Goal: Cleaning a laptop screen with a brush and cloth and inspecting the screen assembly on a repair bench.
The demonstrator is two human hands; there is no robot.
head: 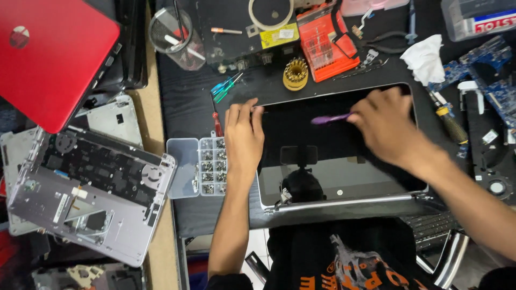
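Purple pry tool pinched in right hand, frame centre, over screen. Left hand flat, unclenched, steadies its left edge. Advise keeping tool shallow along bezel.

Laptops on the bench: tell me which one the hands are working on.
The one with the glossy black screen, under the left hand and right hand; the red laptop lies shut, untouched.

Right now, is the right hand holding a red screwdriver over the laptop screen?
No, the right hand holds a purple pry tool over the laptop screen; a red screwdriver lies by the left hand.
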